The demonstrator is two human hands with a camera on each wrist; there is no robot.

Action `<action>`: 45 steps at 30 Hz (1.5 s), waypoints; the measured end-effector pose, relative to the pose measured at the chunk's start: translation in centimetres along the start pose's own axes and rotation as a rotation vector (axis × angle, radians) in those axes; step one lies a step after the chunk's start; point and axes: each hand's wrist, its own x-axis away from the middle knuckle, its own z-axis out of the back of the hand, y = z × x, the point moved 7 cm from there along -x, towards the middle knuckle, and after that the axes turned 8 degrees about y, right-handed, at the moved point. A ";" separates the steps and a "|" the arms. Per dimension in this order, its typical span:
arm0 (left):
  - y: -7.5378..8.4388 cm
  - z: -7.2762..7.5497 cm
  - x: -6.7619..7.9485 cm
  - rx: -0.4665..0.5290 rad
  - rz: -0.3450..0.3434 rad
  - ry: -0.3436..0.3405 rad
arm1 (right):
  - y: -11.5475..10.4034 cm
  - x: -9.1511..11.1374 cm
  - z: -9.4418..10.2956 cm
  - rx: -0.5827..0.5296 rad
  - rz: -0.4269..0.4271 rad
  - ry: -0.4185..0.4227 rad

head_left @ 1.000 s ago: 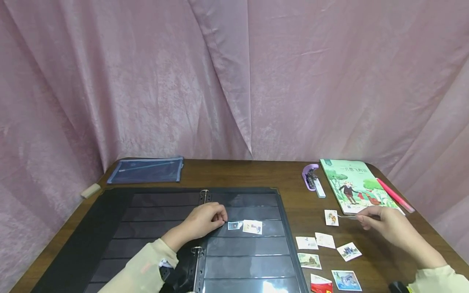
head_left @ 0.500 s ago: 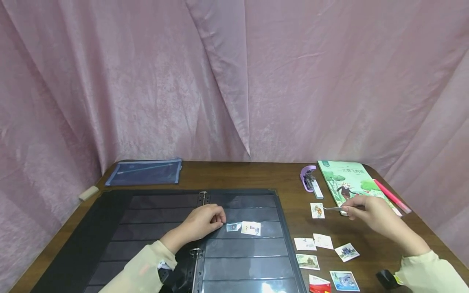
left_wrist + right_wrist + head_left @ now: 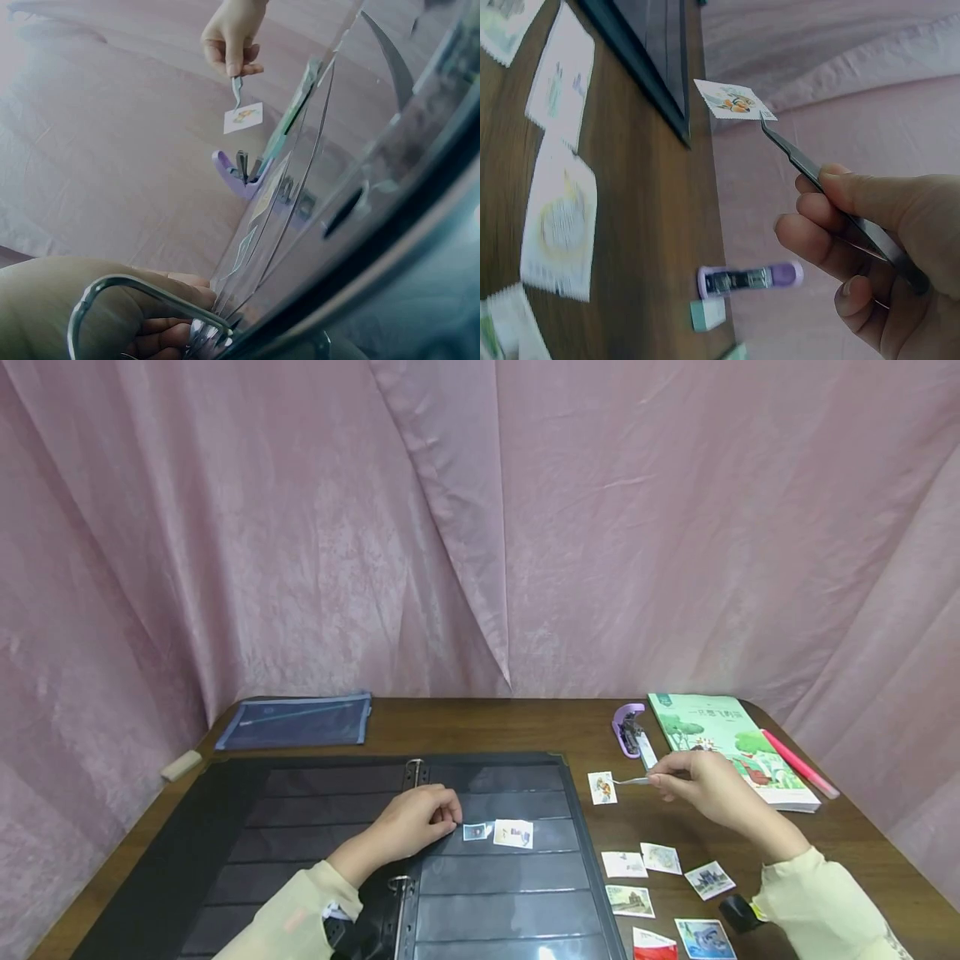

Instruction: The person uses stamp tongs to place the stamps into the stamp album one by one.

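Observation:
My right hand [image 3: 693, 783] holds metal tweezers [image 3: 806, 163], whose tips grip the edge of a small stamp [image 3: 735, 101] with an orange and green picture. In the head view that stamp is raised just right of the black stamp album [image 3: 517, 914]. My left hand [image 3: 416, 822] is at the inner side of the album's right page, and its fingers [image 3: 161, 330] pinch the edge of a clear pocket strip [image 3: 236, 277]. Beside those fingertips, a small blue stamp [image 3: 474, 832] and a larger pale stamp [image 3: 513, 833] sit in one row of the page.
Several loose stamps lie right of the album, among them a blue one [image 3: 705, 938] and a red one [image 3: 654, 945]. Behind them are a purple stapler [image 3: 627, 729], a green book [image 3: 720, 735] and a pink pen [image 3: 801, 763]. A blue mesh pouch [image 3: 294, 722] lies at the back left.
My right hand has moved left with the tweezers and the stamp, from near the book to close by the album's right edge. My left hand has stayed in place.

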 end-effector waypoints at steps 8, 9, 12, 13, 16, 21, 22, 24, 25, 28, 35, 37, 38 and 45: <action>-0.2 -0.5 0.3 0.034 0.016 -0.002 | -1.2 -0.9 -2.5 -0.085 0.016 -0.047; -0.2 -0.5 0.3 0.036 0.018 -0.002 | -1.4 -1.0 -2.7 -0.085 0.020 -0.051; -0.1 -0.5 0.3 0.042 0.022 -0.008 | -1.6 -1.2 -3.6 -0.117 0.013 -0.075; -0.1 -0.4 0.3 0.041 0.021 -0.009 | -1.6 -1.2 -3.8 -0.129 0.010 -0.082; -0.1 -0.4 0.3 0.042 0.022 -0.012 | -1.7 -1.4 -4.6 -0.162 0.001 -0.100; -0.2 -0.4 0.3 0.052 0.034 0.001 | -2.0 -1.7 -5.7 -0.178 0.033 -0.104; -0.2 -0.5 0.3 0.053 0.036 0.002 | -2.0 -1.7 -5.9 -0.177 0.040 -0.105; -0.3 -0.5 0.3 0.051 0.038 -0.001 | -2.1 -1.8 -6.2 -0.172 0.050 -0.105; -0.3 -0.6 0.3 0.049 0.037 -0.004 | -2.2 -1.8 -6.3 -0.172 0.050 -0.107; -0.2 -0.6 0.2 0.047 0.030 -0.010 | -2.3 -1.8 -6.6 -0.177 0.051 -0.114; -0.1 -0.4 0.1 0.038 0.019 -0.014 | -2.4 -1.6 -7.1 -0.158 0.029 -0.149; -0.1 -0.4 0.1 0.035 0.016 -0.014 | -2.4 -1.5 -7.2 -0.158 0.026 -0.158; -0.1 -0.3 0.1 0.033 0.015 -0.013 | -2.5 -1.5 -7.2 -0.159 0.026 -0.159; -0.2 -0.2 0.0 0.032 0.012 -0.001 | -2.6 -1.4 -7.3 -0.178 0.014 -0.185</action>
